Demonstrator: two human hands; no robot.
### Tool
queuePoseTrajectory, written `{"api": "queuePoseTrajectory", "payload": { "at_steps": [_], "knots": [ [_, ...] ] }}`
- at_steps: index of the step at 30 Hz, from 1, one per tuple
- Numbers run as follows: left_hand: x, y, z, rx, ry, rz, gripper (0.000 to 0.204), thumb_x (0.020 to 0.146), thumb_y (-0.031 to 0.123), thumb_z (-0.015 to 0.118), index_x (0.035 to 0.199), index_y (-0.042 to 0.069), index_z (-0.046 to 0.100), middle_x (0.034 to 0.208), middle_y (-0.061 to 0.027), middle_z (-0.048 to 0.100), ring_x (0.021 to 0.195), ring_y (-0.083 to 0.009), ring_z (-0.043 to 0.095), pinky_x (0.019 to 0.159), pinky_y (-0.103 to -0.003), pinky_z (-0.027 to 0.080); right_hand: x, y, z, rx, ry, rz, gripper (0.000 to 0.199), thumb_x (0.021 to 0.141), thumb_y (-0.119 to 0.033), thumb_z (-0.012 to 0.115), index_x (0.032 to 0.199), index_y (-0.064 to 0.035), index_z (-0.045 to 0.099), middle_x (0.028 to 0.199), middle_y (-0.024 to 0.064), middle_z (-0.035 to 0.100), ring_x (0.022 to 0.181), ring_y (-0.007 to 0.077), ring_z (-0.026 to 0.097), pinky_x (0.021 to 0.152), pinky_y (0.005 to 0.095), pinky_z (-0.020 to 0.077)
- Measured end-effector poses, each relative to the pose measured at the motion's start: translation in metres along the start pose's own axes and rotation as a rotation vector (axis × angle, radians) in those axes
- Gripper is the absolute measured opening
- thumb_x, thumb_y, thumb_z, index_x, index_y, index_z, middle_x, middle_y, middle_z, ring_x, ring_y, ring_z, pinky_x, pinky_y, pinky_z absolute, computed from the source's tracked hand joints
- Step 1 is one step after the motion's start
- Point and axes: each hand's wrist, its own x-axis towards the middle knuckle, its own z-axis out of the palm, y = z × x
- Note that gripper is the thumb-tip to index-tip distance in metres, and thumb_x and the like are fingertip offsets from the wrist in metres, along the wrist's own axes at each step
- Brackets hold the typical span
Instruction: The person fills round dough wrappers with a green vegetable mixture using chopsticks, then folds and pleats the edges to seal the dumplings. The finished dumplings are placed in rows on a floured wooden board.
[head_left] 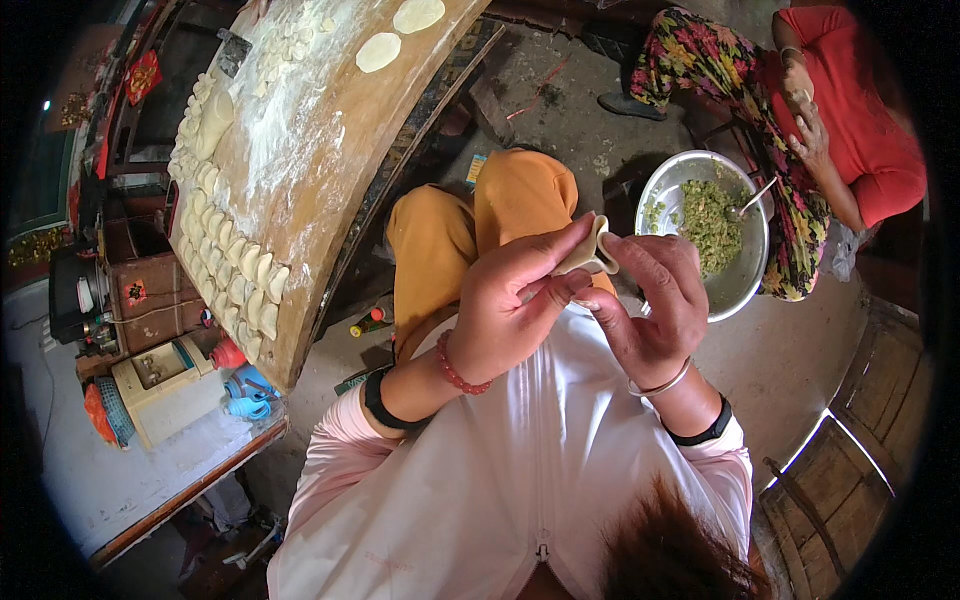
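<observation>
Room: concrete floor [565,120], person seated, work held up over lap.
Dumpling [592,255]: pale dough, part-shaped, btwn both hands, above the knees; wavy edge looks not fully sealed; can't see any filling inside.
Grip: L hand [510,290] closed on its L side, thumb + fingertips; R hand [655,295] pinching the R side.
Seam: might gape if edge is greasy, floury or pinched unevenly; too much pull btwn hands could tear thin dough.
Lap: orange trousers [430,240] right below, so a slip prob. lands there or on floor.
Basin [655,175]: metal, nr R hand, w/ green filling [710,235] + spoon [755,198]; handle sticks out past rim, so a snagged sleeve could flick filling out.
Co-worker [850,130]: red top, floral trousers, just beyond basin; a shifted knee could jog it.
Tabletop [335,215]: wood, L of lap, part-covered w/ flour [290,120]; finished dumplings [240,265] packed tight, so may stick together where flour's thin; those nr edge could get knocked off.
Wrappers [378,52]: two flat rounds, far end, uncovered; may dry + crack when folded if left too long.
</observation>
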Motion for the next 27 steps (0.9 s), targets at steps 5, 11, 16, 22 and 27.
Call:
{"api": "queuePoseTrajectory", "payload": {
  "at_steps": [5,11,16,22,27],
  "knots": [
    [0.0012,0.0044,-0.0014,0.076,-0.031,0.015,0.045,0.091,0.001,0.066,0.134,-0.006,0.053,0.113,-0.0126,0.067,0.099,-0.0148,0.065,0.085,-0.027,0.051,0.0042,-0.0003,-0.0036,-0.050,0.004,-0.052,0.028,0.071,-0.013,0.081,0.096,-0.0055,0.073,0.085,0.0041,0.064,0.076,0.0218,0.059,0.069,0.0334,0.0392],
    [-0.0021,0.0041,-0.0037,0.072,-0.121,-0.019,0.046,0.094,-0.001,0.062,0.137,-0.011,0.047,0.126,-0.0175,0.063,0.113,-0.0174,0.061,0.094,-0.027,0.050,0.0030,0.0008,-0.0056,-0.093,0.027,-0.132,0.030,0.064,-0.007,0.079,0.093,-0.0066,0.073,0.083,0.0025,0.062,0.075,0.0219,0.057,0.075,0.0361,0.0378],
    [-0.0032,0.0039,-0.0029,0.075,-0.104,-0.010,0.046,0.095,0.000,0.061,0.137,-0.010,0.047,0.123,-0.0175,0.064,0.112,-0.0184,0.062,0.092,-0.028,0.051,0.0032,0.0006,-0.0094,-0.172,-0.026,-0.173,0.036,0.063,-0.011,0.080,0.098,-0.0060,0.073,0.087,0.0034,0.062,0.081,0.0226,0.056,0.077,0.0369,0.0378],
    [-0.0053,0.0091,-0.0014,-0.109,-0.052,-0.121,0.046,0.097,0.005,0.060,0.138,-0.010,0.046,0.124,-0.0147,0.063,0.113,-0.0168,0.061,0.095,-0.029,0.049,0.0018,-0.0069,-0.0067,0.126,-0.028,0.220,0.051,0.073,-0.024,0.083,0.118,-0.0029,0.068,0.101,0.0117,0.062,0.093,0.0271,0.057,0.082,0.0377,0.0447],
    [-0.0053,0.0100,-0.0044,-0.057,-0.113,-0.114,0.046,0.097,0.006,0.060,0.137,-0.010,0.046,0.126,-0.0152,0.062,0.115,-0.0171,0.059,0.096,-0.029,0.048,0.0017,-0.0002,-0.0042,0.209,-0.097,0.207,0.040,0.073,-0.017,0.083,0.108,-0.0016,0.072,0.098,0.0111,0.064,0.093,0.0265,0.059,0.081,0.0369,0.0463]
  ]
}}
